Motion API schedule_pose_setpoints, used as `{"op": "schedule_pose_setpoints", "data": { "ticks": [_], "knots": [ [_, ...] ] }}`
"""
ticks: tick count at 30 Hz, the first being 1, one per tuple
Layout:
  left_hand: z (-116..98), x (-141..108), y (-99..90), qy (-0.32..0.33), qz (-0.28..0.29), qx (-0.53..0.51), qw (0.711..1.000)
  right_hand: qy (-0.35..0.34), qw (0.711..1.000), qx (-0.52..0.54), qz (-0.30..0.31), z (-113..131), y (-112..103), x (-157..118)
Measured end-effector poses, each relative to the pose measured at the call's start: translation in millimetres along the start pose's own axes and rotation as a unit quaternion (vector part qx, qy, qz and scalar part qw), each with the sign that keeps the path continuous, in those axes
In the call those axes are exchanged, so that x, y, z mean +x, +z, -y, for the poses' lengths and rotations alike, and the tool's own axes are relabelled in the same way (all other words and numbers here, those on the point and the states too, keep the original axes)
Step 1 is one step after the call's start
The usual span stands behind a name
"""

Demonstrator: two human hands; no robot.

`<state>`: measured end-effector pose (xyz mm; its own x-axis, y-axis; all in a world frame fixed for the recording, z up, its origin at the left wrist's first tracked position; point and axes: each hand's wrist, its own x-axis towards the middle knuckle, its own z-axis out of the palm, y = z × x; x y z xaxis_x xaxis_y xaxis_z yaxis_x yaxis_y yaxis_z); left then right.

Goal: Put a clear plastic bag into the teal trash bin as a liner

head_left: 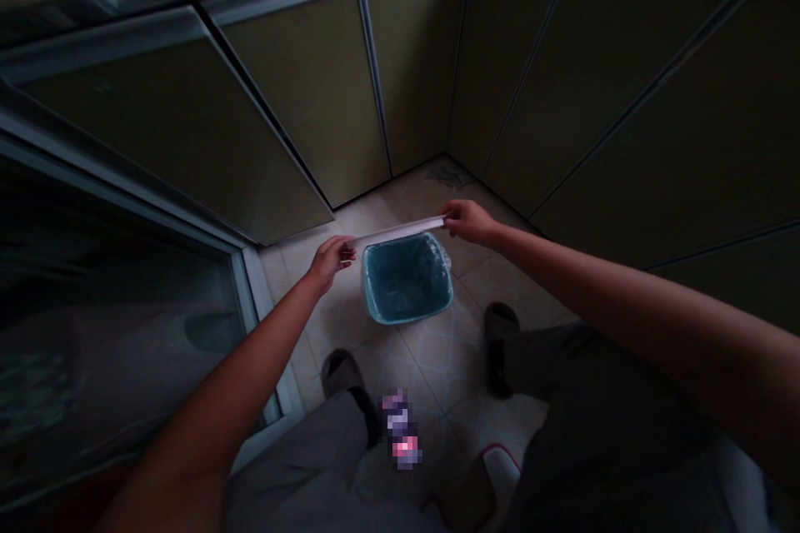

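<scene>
Overhead: a thin flat white strip (397, 231) (paper or plastic, too dim to tell) stretches level in the air, kept straight because a hand pinches each end.
Left: the bare left hand (328, 262) is closed, grasping the strip's left end, with the arm reaching well out from the body.
Right: the bare right hand (468, 221) grasps the opposite end the same way; the spread between the hands keeps the strip from sagging.
Below: a square light-blue plastic waste bin (368, 291) stands on the floor, the strip crossing its far rim in this view, with a crumpled clear liner (445, 254) bunched at the right rim.
Floor: beige tile floor (437, 366) runs into a tight corner, and the bin sits between the feet and that corner.
Feet: dark slippers (342, 375) stand apart, below grey trousers (300, 450); a pixelated patch near them is unreadable.
Around: olive cabinet doors with metal trim (306, 100) line two sides, a dark glass door (112, 266) the left.
</scene>
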<state>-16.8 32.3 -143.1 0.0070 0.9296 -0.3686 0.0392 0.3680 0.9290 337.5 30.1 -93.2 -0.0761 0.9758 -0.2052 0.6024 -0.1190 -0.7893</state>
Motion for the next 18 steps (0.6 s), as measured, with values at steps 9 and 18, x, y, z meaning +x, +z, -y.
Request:
{"op": "schedule_pose_setpoints", "data": {
  "ticks": [9,18],
  "knots": [
    [42,-30,-9.8,0.012,0.092,0.147,0.985,-0.081,0.967,-0.22,0.095,-37,14,-49],
    [80,-34,-22.2,0.116,0.124,0.257,0.951,-0.146,0.89,-0.397,0.17,-53,37,-54]
  ]
}}
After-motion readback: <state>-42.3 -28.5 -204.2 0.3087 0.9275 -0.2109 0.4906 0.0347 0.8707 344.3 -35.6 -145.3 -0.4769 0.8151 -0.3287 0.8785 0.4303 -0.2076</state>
